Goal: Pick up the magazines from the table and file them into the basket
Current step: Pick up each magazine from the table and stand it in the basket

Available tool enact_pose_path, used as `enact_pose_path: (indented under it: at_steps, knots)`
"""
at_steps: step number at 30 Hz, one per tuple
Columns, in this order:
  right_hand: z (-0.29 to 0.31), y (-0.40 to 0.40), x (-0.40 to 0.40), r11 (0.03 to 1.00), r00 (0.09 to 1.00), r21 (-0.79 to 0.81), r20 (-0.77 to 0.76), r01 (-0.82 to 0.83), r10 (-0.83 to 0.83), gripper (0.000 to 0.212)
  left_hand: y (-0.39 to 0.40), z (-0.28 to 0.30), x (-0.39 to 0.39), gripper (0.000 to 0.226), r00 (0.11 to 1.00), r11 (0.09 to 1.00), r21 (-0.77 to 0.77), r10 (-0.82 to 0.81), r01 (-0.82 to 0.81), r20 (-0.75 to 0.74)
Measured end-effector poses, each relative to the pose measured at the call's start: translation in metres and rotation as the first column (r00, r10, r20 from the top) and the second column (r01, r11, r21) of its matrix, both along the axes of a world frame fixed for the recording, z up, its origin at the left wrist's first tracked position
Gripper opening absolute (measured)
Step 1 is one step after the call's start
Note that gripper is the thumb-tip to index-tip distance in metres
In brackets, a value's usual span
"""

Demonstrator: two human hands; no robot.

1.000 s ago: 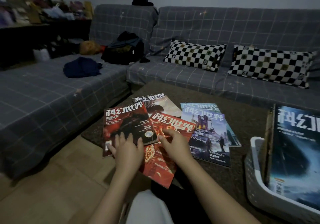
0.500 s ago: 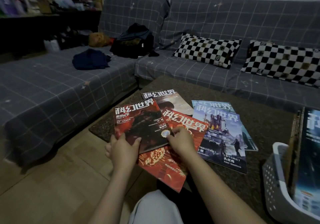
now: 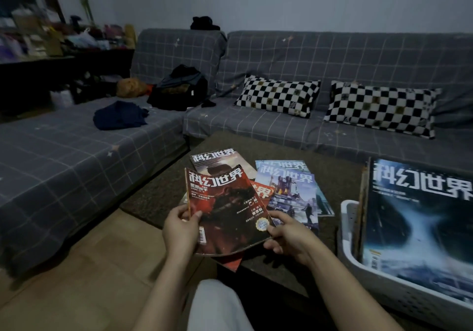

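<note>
- The left hand [image 3: 180, 230] grips the dark red magazine [image 3: 225, 207] at its lower left edge, thumb curled over the cover and fingers underneath.
- The right hand [image 3: 288, 236] pinches the same magazine at its lower right corner, thumb on top near a round sticker, the other fingers curled below.
- That magazine is tilted up towards the camera, lifted off the table [image 3: 340, 177], and its bottom edge bows downward between the hands.
- Under it, on the table, lies an orange-red magazine [image 3: 262, 189]; only a strip by the raised cover and a corner near the table's front edge show.
- Behind the held magazine, further back on the table, lies a pale magazine [image 3: 217, 159], partly covered.
- Right of the held magazine lies a blue magazine [image 3: 294, 192] with a tower on its cover, resting on a teal magazine [image 3: 281, 164] of which only the edges show.
- The white basket [image 3: 345, 228] stands at the table's right end; a big blue magazine [image 3: 419, 223] stands upright in it, cover facing the camera, with thin spines just left of it.
- Beyond the table runs a grey checked sofa [image 3: 332, 59] with two black-and-white cushions [image 3: 279, 95].
</note>
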State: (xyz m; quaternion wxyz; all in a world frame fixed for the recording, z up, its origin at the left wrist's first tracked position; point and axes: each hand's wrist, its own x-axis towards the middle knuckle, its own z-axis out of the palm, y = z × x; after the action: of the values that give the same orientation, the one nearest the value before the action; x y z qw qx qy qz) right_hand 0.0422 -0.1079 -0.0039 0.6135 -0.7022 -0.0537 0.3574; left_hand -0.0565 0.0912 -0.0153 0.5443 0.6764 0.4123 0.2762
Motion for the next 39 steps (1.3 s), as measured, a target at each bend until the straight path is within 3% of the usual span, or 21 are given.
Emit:
enact_pose_path:
  at_steps: [5, 10, 16, 21, 25, 29, 33, 39]
  knots:
    - [0.021, -0.047, -0.011, 0.991, 0.994, 0.130, 0.095, 0.038, -0.051, 0.030, -0.038, 0.037, -0.003, 0.031, 0.972, 0.997, -0.026, -0.063, 0.071, 0.226]
    - [0.047, -0.089, -0.015, 0.935, 0.948, 0.336, 0.245, 0.113, -0.202, 0.034, -0.078, 0.078, 0.004, 0.030, 0.904, 0.987, 0.084, -0.158, 0.136, 0.397]
    - [0.075, -0.149, -0.003, 0.881, 0.846, 0.414, 0.364, 0.228, -0.390, 0.035, -0.137, 0.111, 0.029, 0.024, 0.812, 0.944, 0.144, -0.328, 0.296, 0.483]
    - [0.088, -0.199, 0.007, 0.865, 0.751, 0.370, 0.448, 0.338, -0.485, 0.037, -0.183, 0.113, 0.057, 0.026, 0.694, 0.864, 0.212, -0.494, 0.456, 0.523]
    - [0.094, -0.234, 0.013, 0.835, 0.616, 0.267, 0.574, 0.482, -0.539, 0.034, -0.216, 0.105, 0.085, 0.031, 0.614, 0.760, 0.182, -0.620, 0.623, 0.489]
    - [0.087, -0.261, 0.019, 0.765, 0.551, 0.226, 0.575, 0.603, -0.605, 0.035, -0.247, 0.093, 0.111, 0.041, 0.621, 0.688, 0.213, -0.721, 0.693, 0.307]
    - [0.069, -0.272, 0.018, 0.725, 0.532, 0.199, 0.558, 0.659, -0.637, 0.032, -0.268, 0.073, 0.121, 0.061, 0.650, 0.642, 0.313, -0.754, 0.700, 0.094]
    - [0.039, -0.277, 0.018, 0.721, 0.574, 0.059, 0.563, 0.690, -0.595, 0.031, -0.270, 0.047, 0.120, 0.061, 0.670, 0.576, 0.441, -0.738, 0.689, -0.083]
